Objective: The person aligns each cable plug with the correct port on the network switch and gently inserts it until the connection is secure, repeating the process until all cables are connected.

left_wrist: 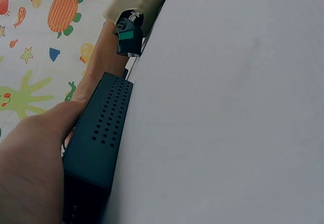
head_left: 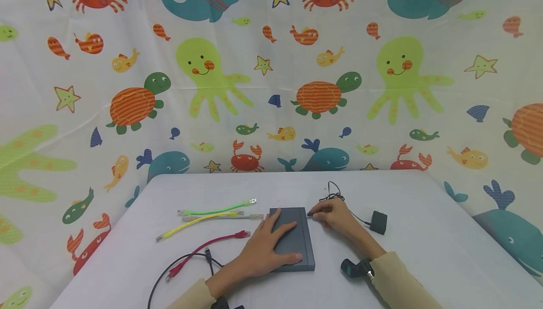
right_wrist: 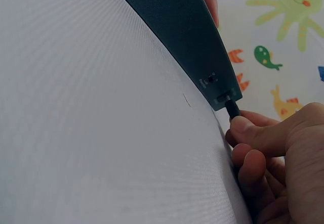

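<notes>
A flat dark grey network switch [head_left: 304, 240] lies on the table in front of me. My left hand [head_left: 260, 248] rests across its top, fingers spread and thumb toward the near edge. On the right, my right hand [head_left: 337, 215] pinches a small black power plug [right_wrist: 232, 108] between thumb and fingertips. In the right wrist view, the plug's tip is right at a socket near the corner of the switch's side wall. Vent holes show on the side of the switch [left_wrist: 101, 128] in the left wrist view. The plug's thin cable leads toward a black power adapter [head_left: 378, 222].
Left of the switch lie a green network cable [head_left: 220, 207], a yellow one [head_left: 197, 223], a grey one and a red one [head_left: 212, 241]. A black cable [head_left: 169, 264] loops nearer to me. Behind my right hand sits coiled black wire [head_left: 333, 198]. A patterned curtain hangs beyond the table.
</notes>
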`<move>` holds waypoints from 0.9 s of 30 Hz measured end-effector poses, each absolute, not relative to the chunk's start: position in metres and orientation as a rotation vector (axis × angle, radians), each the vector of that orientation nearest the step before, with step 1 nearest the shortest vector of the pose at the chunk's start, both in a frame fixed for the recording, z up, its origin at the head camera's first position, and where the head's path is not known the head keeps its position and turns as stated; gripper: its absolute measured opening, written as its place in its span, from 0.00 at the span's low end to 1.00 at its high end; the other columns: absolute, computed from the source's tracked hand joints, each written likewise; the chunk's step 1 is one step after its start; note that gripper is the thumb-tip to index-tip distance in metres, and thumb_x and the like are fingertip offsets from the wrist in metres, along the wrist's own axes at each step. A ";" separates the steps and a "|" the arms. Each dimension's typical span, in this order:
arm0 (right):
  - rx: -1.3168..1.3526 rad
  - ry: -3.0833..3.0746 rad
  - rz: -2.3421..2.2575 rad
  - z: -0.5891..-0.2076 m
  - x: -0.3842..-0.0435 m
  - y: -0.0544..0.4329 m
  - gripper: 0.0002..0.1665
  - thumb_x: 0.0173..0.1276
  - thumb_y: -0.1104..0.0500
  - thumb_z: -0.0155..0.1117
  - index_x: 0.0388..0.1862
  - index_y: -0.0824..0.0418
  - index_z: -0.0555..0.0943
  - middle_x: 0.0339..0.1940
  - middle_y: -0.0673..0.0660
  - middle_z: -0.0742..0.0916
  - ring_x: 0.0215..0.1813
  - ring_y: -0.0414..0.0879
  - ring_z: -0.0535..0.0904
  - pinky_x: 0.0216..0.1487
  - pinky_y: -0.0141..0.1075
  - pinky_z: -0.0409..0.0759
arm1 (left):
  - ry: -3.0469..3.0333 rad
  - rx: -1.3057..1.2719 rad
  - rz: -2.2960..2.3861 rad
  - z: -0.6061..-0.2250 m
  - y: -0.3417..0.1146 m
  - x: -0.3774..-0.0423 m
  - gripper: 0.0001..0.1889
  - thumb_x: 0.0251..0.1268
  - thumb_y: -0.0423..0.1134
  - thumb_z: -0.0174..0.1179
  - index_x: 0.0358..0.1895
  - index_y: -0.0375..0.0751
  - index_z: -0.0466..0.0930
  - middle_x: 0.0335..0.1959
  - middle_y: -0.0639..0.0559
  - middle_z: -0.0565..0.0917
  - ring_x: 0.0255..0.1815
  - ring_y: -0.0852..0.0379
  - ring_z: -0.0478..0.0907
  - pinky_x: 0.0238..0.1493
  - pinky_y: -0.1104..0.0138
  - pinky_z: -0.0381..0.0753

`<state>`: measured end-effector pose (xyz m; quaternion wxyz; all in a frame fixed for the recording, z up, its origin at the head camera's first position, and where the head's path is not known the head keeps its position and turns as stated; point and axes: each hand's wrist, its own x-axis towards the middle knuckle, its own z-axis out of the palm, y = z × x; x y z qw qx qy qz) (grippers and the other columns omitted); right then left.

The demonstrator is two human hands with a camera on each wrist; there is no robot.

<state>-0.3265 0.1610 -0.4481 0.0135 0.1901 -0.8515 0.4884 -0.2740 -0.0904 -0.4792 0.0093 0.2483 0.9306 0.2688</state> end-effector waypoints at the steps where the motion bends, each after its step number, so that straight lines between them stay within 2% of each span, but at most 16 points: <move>1: 0.591 -2.653 1.519 -0.448 -0.326 0.161 0.09 0.60 0.69 0.66 0.40 0.69 0.86 0.31 0.66 0.87 0.17 0.37 0.71 0.20 0.28 0.71 | 2.906 0.775 0.839 -0.479 -0.091 -0.274 0.40 0.50 0.81 0.47 0.70 0.80 0.56 0.80 0.55 0.44 0.79 0.35 0.41 0.64 0.29 0.55; 7: 0.609 -2.654 1.504 -0.447 -0.326 0.161 0.09 0.60 0.68 0.65 0.40 0.69 0.86 0.29 0.66 0.87 0.17 0.37 0.71 0.20 0.28 0.71 | 2.909 0.781 0.843 -0.479 -0.091 -0.274 0.40 0.50 0.80 0.48 0.70 0.80 0.56 0.80 0.54 0.44 0.79 0.35 0.41 0.64 0.29 0.55; 14: 0.568 -2.652 1.484 -0.481 -0.352 0.169 0.07 0.59 0.63 0.68 0.37 0.60 0.87 0.20 0.57 0.84 0.17 0.38 0.72 0.19 0.30 0.71 | 2.908 0.778 0.844 -0.480 -0.091 -0.274 0.40 0.50 0.80 0.48 0.70 0.80 0.57 0.80 0.54 0.45 0.79 0.34 0.42 0.63 0.29 0.56; 17: 0.575 -2.650 1.486 -0.481 -0.351 0.169 0.07 0.59 0.63 0.68 0.37 0.61 0.87 0.21 0.58 0.85 0.17 0.38 0.72 0.20 0.30 0.72 | 2.905 0.780 0.845 -0.480 -0.091 -0.273 0.40 0.50 0.80 0.48 0.70 0.79 0.56 0.80 0.53 0.45 0.79 0.34 0.42 0.63 0.29 0.56; 23: 0.570 -2.651 1.492 -0.481 -0.352 0.170 0.06 0.60 0.63 0.68 0.37 0.57 0.88 0.26 0.54 0.87 0.17 0.38 0.72 0.20 0.30 0.73 | 2.900 0.781 0.843 -0.478 -0.091 -0.273 0.40 0.50 0.80 0.48 0.70 0.79 0.56 0.80 0.54 0.44 0.79 0.34 0.41 0.64 0.30 0.55; 27: 0.601 -2.641 1.495 -0.481 -0.352 0.170 0.07 0.60 0.63 0.68 0.37 0.58 0.87 0.30 0.56 0.88 0.17 0.38 0.72 0.20 0.30 0.73 | 2.904 0.786 0.837 -0.477 -0.090 -0.272 0.41 0.50 0.80 0.48 0.71 0.79 0.56 0.80 0.54 0.44 0.79 0.34 0.41 0.64 0.30 0.55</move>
